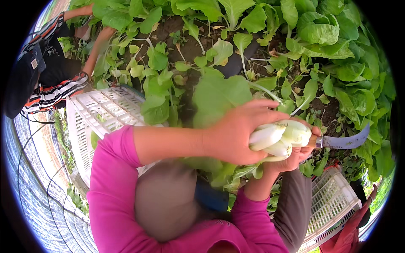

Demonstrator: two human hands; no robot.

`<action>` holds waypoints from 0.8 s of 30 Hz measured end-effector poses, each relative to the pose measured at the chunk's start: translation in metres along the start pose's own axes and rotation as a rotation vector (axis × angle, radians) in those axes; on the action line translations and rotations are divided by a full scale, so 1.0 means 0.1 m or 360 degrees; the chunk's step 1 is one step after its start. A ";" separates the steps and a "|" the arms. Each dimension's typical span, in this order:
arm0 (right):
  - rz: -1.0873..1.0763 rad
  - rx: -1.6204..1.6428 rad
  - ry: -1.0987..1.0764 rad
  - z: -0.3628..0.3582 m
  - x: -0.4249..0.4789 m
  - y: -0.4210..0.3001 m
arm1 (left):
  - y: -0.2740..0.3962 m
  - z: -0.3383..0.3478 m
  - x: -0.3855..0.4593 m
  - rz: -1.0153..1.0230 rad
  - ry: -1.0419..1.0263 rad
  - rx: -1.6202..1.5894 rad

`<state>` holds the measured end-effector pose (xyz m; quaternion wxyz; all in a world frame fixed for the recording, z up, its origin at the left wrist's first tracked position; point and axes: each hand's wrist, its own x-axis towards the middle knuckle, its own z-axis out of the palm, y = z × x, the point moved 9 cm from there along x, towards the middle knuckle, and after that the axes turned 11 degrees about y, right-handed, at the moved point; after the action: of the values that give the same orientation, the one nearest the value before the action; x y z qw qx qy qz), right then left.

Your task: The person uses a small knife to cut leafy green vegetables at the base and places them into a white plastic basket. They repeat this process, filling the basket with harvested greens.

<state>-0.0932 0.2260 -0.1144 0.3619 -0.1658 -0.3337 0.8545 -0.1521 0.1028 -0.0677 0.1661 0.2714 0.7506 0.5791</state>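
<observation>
My left hand (232, 132) is wrapped round a bundle of leafy greens with thick white stem bases (272, 139); the cut ends face right. Green leaves from the bundle show, blurred, above and below my wrist. Close against the stems, my right hand (289, 163) grips the wooden handle of a curved harvesting knife (345, 142). Its blade points right, away from the bundle. The fingers of my right hand are partly hidden behind the stems.
A white plastic crate (74, 126) stands at left, another (335, 189) at lower right. Leafy plants (357, 72) grow in soil ahead and right. A co-worker's arm (95, 52) reaches in at upper left; another person's red sleeve (345, 231) shows at lower right.
</observation>
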 end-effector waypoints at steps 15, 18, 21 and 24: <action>0.0238 -0.0692 0.0158 0.23 -0.03 0.60 | -0.55 -0.82 0.24 -0.0782 -0.0113 -0.0039; 0.0497 -0.0919 -0.0018 0.11 -0.05 0.93 | -0.20 -1.67 0.41 -0.0689 0.0134 0.0278; 0.0735 -0.1335 -0.0256 0.02 -0.30 1.38 | 0.39 -2.25 0.24 -0.0245 0.0316 0.1107; 0.0610 -0.1700 -0.0523 -0.05 -0.43 1.71 | -0.05 -1.81 0.19 -0.0397 -0.0241 0.1717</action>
<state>-0.1475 0.1088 -0.2339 0.0109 -0.2478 -0.7336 0.6327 -0.2705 -0.0272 -0.0214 0.1244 0.2680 0.9529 0.0676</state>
